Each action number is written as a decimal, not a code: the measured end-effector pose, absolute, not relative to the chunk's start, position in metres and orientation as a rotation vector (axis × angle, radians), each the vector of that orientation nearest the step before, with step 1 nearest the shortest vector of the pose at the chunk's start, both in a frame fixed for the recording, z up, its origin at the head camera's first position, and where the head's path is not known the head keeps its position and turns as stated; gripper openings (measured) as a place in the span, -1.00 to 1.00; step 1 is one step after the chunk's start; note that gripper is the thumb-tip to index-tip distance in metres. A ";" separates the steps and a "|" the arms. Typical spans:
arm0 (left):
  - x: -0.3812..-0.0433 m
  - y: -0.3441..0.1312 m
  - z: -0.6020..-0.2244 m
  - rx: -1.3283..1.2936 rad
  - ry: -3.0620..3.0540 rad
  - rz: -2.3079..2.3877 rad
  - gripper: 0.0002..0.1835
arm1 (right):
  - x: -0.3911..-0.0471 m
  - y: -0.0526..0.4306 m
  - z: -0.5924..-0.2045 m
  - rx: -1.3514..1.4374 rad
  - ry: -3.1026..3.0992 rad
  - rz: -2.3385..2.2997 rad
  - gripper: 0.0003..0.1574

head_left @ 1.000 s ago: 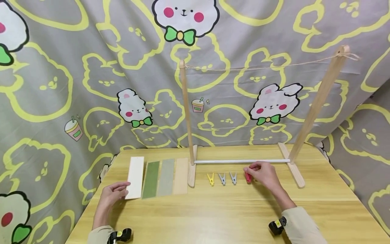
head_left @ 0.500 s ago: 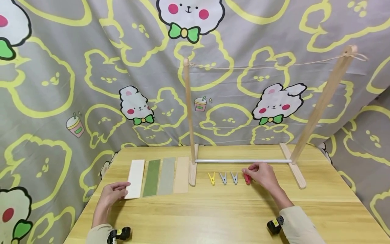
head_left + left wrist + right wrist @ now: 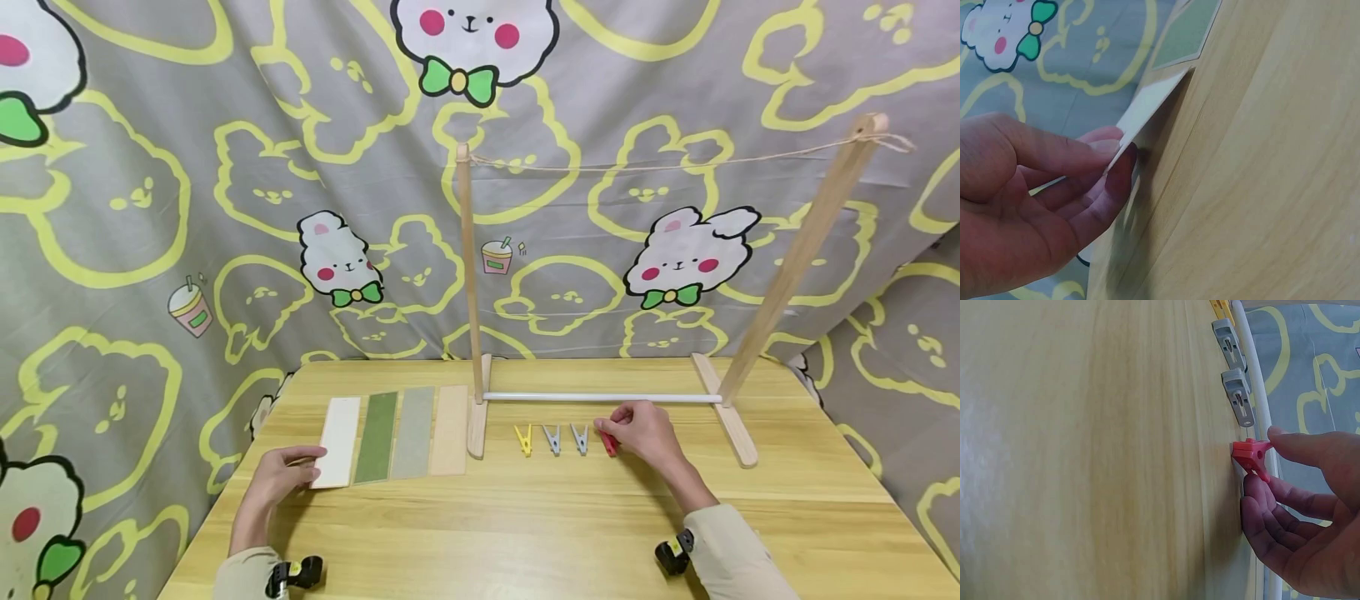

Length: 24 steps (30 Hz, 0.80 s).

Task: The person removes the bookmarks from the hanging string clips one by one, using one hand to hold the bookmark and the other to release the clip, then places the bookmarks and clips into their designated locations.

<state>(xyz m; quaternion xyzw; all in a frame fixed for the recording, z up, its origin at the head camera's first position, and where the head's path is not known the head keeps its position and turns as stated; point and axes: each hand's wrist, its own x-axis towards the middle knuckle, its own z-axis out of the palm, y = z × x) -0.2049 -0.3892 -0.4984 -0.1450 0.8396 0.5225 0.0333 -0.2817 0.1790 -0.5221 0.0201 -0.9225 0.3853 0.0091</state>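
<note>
My left hand (image 3: pixel 283 477) pinches the near left edge of a long white card (image 3: pixel 337 442) between thumb and fingers. In the left wrist view that edge is raised off the table and the card (image 3: pixel 1150 106) slopes down toward its far side. Beside it lie a green card (image 3: pixel 375 437), a grey card (image 3: pixel 412 433) and a beige card (image 3: pixel 448 431) in a row. My right hand (image 3: pixel 641 429) pinches a red clothespin (image 3: pixel 1251 454) by its handle ends. A yellow clothespin (image 3: pixel 524 440) and two grey clothespins, one the left grey clothespin (image 3: pixel 552 440), lie left of it.
Behind the clothespins stands a wooden frame with a left post (image 3: pixel 469 275), a right post (image 3: pixel 802 258) and a white rod (image 3: pixel 600 397) low between its feet. A string (image 3: pixel 652 168) sags between the post tops. A patterned curtain (image 3: pixel 420 325) backs the wooden table (image 3: pixel 480 533).
The white card's far end has come down nearer to me, level with the other cards. The red clothespin has tilted slightly in my right hand. Both hands stay nearly in place.
</note>
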 end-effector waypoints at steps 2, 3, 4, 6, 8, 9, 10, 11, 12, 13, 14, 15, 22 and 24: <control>-0.207 -0.388 -0.498 -0.447 2.585 1.587 -0.62 | -0.281 0.179 -0.522 0.075 -2.878 1.198 -0.60; -0.208 -0.388 -0.498 -0.446 2.585 1.576 -0.62 | -0.281 0.179 -0.521 0.075 -2.878 1.198 -0.61; -0.209 -0.388 -0.498 -0.439 2.591 1.559 -0.61 | -0.281 0.180 -0.521 0.075 -2.876 1.198 -0.61; -0.210 -0.387 -0.498 -0.435 2.598 1.549 -0.61 | -0.281 0.180 -0.521 0.071 -2.874 1.203 -0.62; -0.210 -0.385 -0.499 -0.438 2.598 1.555 -0.60 | -0.281 0.180 -0.521 0.071 -2.870 1.211 -0.63; -0.210 -0.385 -0.499 -0.427 2.597 1.561 -0.60 | -0.280 0.180 -0.521 0.069 -2.867 1.213 -0.64; -0.210 -0.384 -0.500 -0.420 2.594 1.571 -0.60 | -0.281 0.180 -0.521 0.065 -2.865 1.219 -0.65; -0.209 -0.384 -0.500 -0.420 2.585 1.586 -0.60 | -0.281 0.180 -0.521 0.062 -2.865 1.227 -0.65; -0.209 -0.384 -0.500 -0.422 2.579 1.599 -0.59 | -0.281 0.180 -0.521 0.055 -2.864 1.234 -0.64; -0.209 -0.384 -0.500 -0.424 2.575 1.607 -0.60 | -0.282 0.180 -0.522 0.052 -2.862 1.240 -0.64; -0.209 -0.384 -0.500 -0.413 2.576 1.612 -0.60 | -0.282 0.180 -0.522 0.052 -2.859 1.241 -0.64; -0.209 -0.384 -0.500 -0.401 2.581 1.616 -0.60 | -0.282 0.180 -0.522 0.048 -2.857 1.246 -0.64; -0.208 -0.387 -0.500 -0.367 2.640 1.532 -0.59 | -0.275 0.186 -0.525 0.057 -2.830 1.245 -0.61; -0.207 -0.386 -0.500 -0.350 2.662 1.500 -0.59 | -0.273 0.188 -0.524 0.062 -2.814 1.248 -0.60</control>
